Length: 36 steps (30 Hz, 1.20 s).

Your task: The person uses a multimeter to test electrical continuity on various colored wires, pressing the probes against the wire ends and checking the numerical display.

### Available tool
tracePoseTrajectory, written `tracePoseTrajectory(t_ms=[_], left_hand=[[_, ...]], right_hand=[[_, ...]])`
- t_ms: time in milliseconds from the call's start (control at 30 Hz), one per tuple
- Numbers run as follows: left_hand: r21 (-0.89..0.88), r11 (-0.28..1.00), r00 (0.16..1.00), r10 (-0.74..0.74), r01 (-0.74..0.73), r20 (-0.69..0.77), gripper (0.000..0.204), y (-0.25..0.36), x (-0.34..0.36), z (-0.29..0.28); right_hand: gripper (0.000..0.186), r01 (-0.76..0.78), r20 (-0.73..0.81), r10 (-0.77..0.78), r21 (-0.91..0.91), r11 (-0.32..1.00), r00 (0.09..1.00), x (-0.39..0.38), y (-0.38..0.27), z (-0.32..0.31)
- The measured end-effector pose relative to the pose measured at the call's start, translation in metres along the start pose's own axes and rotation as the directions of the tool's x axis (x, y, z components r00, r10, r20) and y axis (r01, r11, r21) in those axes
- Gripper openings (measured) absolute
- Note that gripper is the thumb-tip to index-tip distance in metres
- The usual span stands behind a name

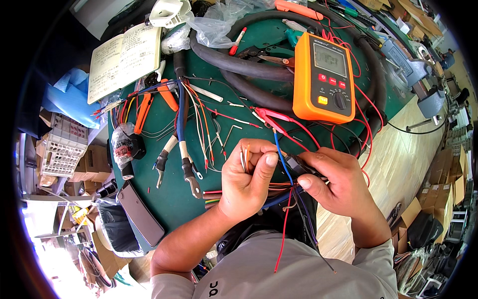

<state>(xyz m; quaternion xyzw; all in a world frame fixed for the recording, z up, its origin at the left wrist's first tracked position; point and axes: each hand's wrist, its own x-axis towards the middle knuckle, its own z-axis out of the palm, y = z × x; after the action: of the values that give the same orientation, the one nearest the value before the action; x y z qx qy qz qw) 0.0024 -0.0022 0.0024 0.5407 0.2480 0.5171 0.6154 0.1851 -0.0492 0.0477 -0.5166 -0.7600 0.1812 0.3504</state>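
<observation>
My left hand [246,184] is closed around short orange and white wires [245,158], with thumb and finger at a blue wire [281,152]. My right hand [338,189] is curled on a dark connector or cable end [298,164], partly hidden, where red, purple and dark wires [285,224] fan out and dangle. Pink-red test clips [271,117] lie above my hands, one near the blue wire's tip; their red leads run beside an orange multimeter [323,79]. Left of my hands, thick cables with metal lugs [193,185] and thin wires lie on the green mat [204,129].
An open notebook [124,60], orange-handled tools [144,112], a plastic-wrapped bottle [122,147] and a phone [141,213] are on the left of the bench. Thick black cable [234,65] loops behind. A grey vise [418,79] is at the right, above cardboard boxes [443,174].
</observation>
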Motion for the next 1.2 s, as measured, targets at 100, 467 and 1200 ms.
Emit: tracePoseTrajectory(t_ms=[100,467,1200], left_hand=[[0.011,1.000,1.000,-0.001,0.001,0.002,0.009,-0.0004,-0.0006,-0.0010],[0.058,0.998,1.000,-0.008,0.009,-0.020,0.008,-0.0042,-0.0014,-0.0008],[0.044,0.999,1.000,-0.023,0.024,-0.013,0.009,-0.0041,-0.0007,-0.0004]], right_hand=[[0.029,0.006,0.003,-0.006,-0.019,1.000,1.000,0.0007,-0.0008,0.0000],[0.034,0.055,0.044,-0.049,-0.154,0.986,0.998,0.0010,-0.0016,-0.0017],[0.032,0.063,0.064,-0.049,-0.234,0.970,0.997,0.0006,-0.0046,-0.0051]])
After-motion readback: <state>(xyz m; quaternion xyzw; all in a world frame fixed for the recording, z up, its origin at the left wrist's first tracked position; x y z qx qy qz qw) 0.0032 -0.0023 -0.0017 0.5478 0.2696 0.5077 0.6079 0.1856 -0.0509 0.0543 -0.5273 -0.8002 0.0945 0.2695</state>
